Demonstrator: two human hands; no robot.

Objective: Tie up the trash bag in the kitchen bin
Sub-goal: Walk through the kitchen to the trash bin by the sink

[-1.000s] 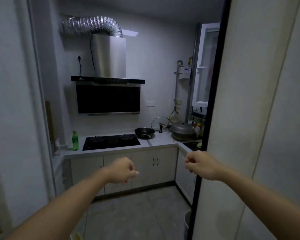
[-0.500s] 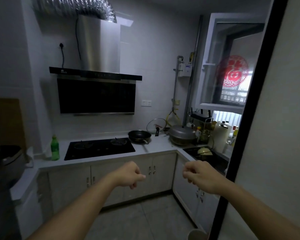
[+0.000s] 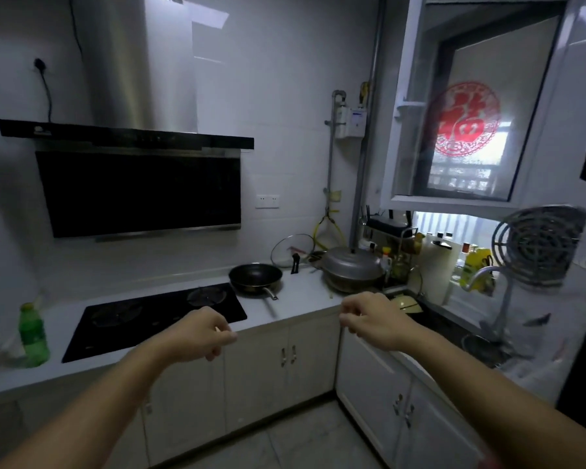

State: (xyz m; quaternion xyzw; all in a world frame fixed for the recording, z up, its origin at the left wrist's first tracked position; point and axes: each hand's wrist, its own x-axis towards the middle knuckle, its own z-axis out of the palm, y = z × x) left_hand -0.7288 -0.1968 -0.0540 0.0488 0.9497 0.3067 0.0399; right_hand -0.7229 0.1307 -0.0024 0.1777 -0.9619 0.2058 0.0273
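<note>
Both of my bare arms reach forward into a dim kitchen. My left hand [image 3: 202, 335] hangs in front of the white counter edge with its fingers curled loosely and nothing in it. My right hand [image 3: 374, 318] is level with it, a little to the right, fingers also curled and holding nothing. Neither the bin nor the trash bag shows in this view.
An L-shaped white counter [image 3: 305, 301] carries a black gas hob [image 3: 149, 316], a black frying pan [image 3: 256, 277], a lidded metal wok [image 3: 352, 269] and a green bottle [image 3: 33, 335]. A sink with a tap [image 3: 487, 275] is at right. White cabinets [image 3: 278, 363] stand over grey floor tiles.
I have moved through the doorway into the kitchen; the door frame and the bin rim at the bottom have left the view. Both hands stay out front, curled.
</note>
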